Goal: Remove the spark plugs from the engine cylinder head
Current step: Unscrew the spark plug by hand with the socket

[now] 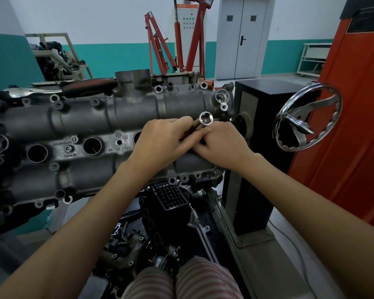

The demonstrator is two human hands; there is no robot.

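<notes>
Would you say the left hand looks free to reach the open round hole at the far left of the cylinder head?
Probably not yet: the left hand and right hand both grip the socket tool. Nothing lies between it and that hole.

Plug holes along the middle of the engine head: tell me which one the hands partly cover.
The rightmost visible hole: the left hand overlaps its right edge. The two holes farther left show as full open circles, clear of both hands.
</notes>
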